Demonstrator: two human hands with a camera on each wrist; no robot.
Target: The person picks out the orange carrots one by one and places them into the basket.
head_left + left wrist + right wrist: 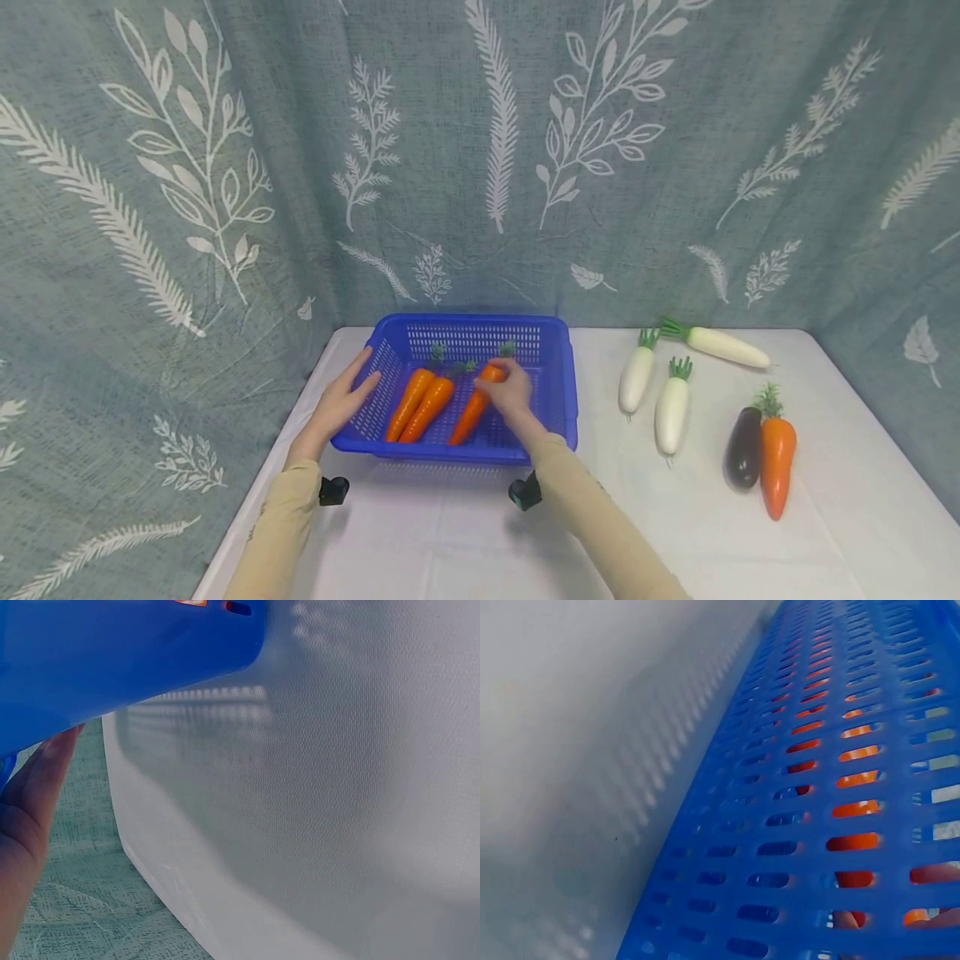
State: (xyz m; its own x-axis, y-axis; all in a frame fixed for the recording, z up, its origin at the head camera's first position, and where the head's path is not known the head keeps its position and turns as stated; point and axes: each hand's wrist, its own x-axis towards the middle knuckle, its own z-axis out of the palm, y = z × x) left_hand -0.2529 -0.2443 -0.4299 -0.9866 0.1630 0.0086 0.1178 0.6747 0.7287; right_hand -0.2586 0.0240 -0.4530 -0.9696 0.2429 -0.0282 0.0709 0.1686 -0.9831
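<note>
A blue perforated plastic basket [450,454] stands on the white-covered table with three orange carrots inside. Two of them, a left carrot [410,406] and a middle carrot [428,410], lie side by side at a slant. My right hand [512,388] reaches over the front rim and pinches the third carrot [471,414] near its leafy top. Through the slots in the right wrist view, orange carrot [857,778] shows in strips. At the basket's left side my left hand [339,406] touches the rim with fingers extended; the left wrist view shows it against the outer wall [135,660].
Right of the basket lie three white radishes [636,379] [672,415] [727,347] with green tops. Farther right, a dark eggplant [744,448] rests beside another carrot [777,467]. A leaf-patterned curtain [450,167] hangs behind and along the sides of the table [420,542].
</note>
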